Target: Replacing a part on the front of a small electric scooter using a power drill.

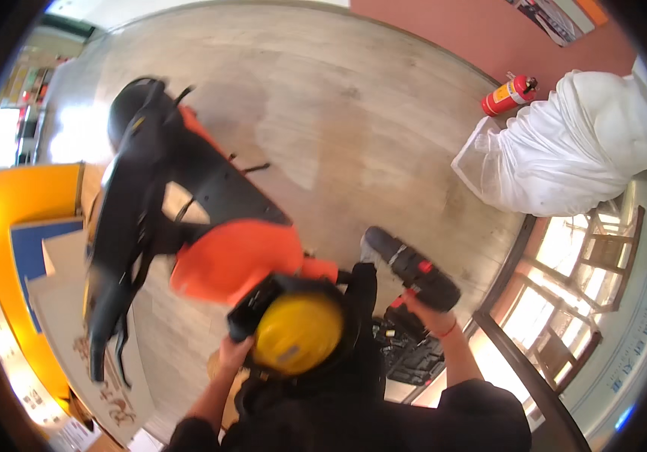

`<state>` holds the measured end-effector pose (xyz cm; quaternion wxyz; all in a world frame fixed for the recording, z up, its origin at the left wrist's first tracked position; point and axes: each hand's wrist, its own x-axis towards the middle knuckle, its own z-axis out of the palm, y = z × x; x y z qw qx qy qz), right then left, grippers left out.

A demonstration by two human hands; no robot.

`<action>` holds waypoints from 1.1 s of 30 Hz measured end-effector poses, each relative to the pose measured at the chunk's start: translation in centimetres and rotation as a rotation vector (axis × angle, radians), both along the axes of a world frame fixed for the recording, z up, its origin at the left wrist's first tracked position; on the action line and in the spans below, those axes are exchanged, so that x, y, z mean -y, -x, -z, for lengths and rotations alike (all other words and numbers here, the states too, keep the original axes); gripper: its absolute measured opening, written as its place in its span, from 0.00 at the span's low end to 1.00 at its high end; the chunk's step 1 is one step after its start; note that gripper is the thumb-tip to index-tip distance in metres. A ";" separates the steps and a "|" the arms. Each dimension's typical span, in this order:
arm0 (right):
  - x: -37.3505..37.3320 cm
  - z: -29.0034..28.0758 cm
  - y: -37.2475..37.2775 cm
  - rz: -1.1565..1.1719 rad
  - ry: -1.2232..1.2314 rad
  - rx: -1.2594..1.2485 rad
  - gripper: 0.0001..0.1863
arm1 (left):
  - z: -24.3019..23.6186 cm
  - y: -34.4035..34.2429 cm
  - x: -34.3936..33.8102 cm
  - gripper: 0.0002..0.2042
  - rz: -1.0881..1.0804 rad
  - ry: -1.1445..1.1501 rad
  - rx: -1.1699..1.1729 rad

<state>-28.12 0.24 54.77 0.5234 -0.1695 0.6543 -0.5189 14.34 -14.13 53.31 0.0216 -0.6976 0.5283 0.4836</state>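
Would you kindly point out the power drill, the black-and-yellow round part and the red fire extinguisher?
Power drill (412,264): head view, on its dark body.
Black-and-yellow round part (298,331): head view, on its yellow face.
Red fire extinguisher (506,96): head view, on its cylinder.

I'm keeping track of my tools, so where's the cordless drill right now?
In the head view, the cordless drill is right of centre, held in the right hand, to the right of the yellow round part.

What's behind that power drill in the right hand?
Around the power drill in the right hand, you can see pale floor, and part of a black tool case past its grip. Whatever sits directly behind the drill is covered.
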 end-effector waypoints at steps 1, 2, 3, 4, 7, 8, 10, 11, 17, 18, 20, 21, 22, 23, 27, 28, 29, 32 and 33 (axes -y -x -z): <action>-0.8 -1.6 -0.9 -0.050 0.011 0.053 0.04 | -0.4 0.8 0.4 0.15 0.046 -0.045 -0.003; -1.5 -3.5 -2.3 -0.088 0.015 0.106 0.05 | 0.6 0.3 0.3 0.16 0.076 -0.021 -0.079; -1.3 -6.1 -4.1 -0.028 0.016 0.202 0.06 | 1.0 0.6 0.6 0.18 0.148 -0.028 -0.001; -0.5 -7.6 -5.6 -0.034 0.030 0.188 0.06 | 1.4 0.9 0.9 0.20 0.152 0.014 -0.030; -2.1 -9.8 -11.3 0.001 -0.030 0.492 0.05 | 2.0 1.0 1.1 0.23 0.185 -0.039 -0.076; -2.4 -9.7 -13.1 0.008 -0.030 0.486 0.05 | 1.9 1.1 1.3 0.23 0.194 -0.047 -0.099; -1.0 -9.5 -16.4 0.136 -0.022 0.659 0.08 | 2.5 0.7 1.6 0.23 0.207 -0.091 -0.059; -0.5 -8.7 -17.4 0.140 -0.013 0.654 0.08 | 2.7 0.7 1.7 0.23 0.214 -0.085 -0.064; 2.1 -3.6 -22.2 0.321 -0.111 0.984 0.12 | 2.8 0.6 2.0 0.21 0.265 -0.040 -0.166; 2.4 -3.6 -22.8 0.323 -0.111 0.984 0.12 | 2.9 0.5 2.1 0.21 0.267 -0.041 -0.166; 2.9 -3.6 -23.7 0.352 -0.113 1.063 0.10 | 3.3 0.2 2.1 0.20 0.268 -0.088 -0.220; 3.2 -3.6 -24.0 0.348 -0.114 1.060 0.10 | 3.2 0.2 2.1 0.20 0.272 -0.091 -0.220; 3.3 -3.4 -24.2 0.352 -0.115 1.059 0.10 | 3.2 0.3 1.9 0.19 0.268 -0.088 -0.216; 3.5 -3.1 -24.3 0.371 -0.119 1.074 0.10 | 3.1 0.3 1.8 0.18 0.263 -0.086 -0.212; 3.8 -3.2 -24.8 0.369 -0.125 1.154 0.10 | 4.4 -0.2 2.1 0.17 0.275 -0.064 -0.235; 3.8 -3.3 -25.0 0.372 -0.131 1.153 0.10 | 4.4 -0.1 2.2 0.16 0.267 -0.087 -0.278; 3.9 -3.4 -25.1 0.386 -0.138 1.192 0.10 | 4.5 -0.1 2.3 0.16 0.260 -0.108 -0.320; 3.8 -3.4 -25.6 0.431 -0.145 1.256 0.11 | 3.3 0.3 2.2 0.20 0.239 -0.137 -0.364; 3.9 -3.5 -25.7 0.447 -0.139 1.278 0.11 | 3.3 0.4 2.2 0.20 0.239 -0.138 -0.365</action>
